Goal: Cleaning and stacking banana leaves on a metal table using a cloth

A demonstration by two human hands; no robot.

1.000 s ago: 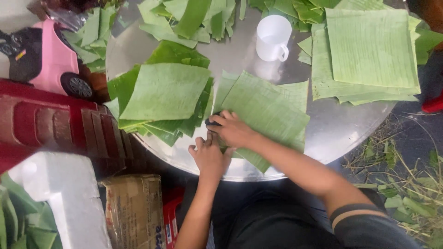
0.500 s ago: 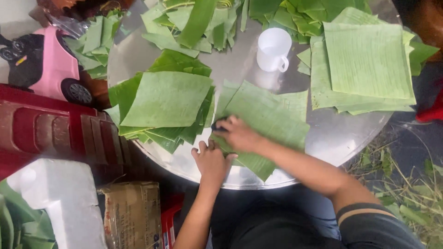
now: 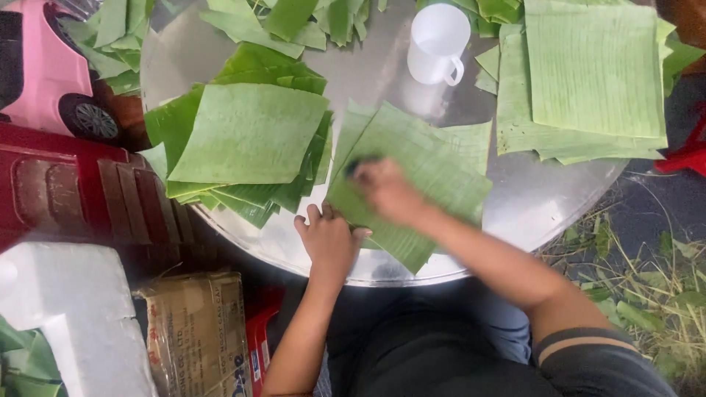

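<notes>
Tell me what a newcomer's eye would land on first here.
Green banana leaf pieces cover the round metal table: one stack left of centre, another at the far right. At the near edge the left hand and right hand press on a single leaf. A white mug stands beyond.

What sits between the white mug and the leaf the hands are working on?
In the head view, only bare shiny metal tabletop lies between the white mug and the banana leaf under the hands; nothing else occupies that stretch.
</notes>
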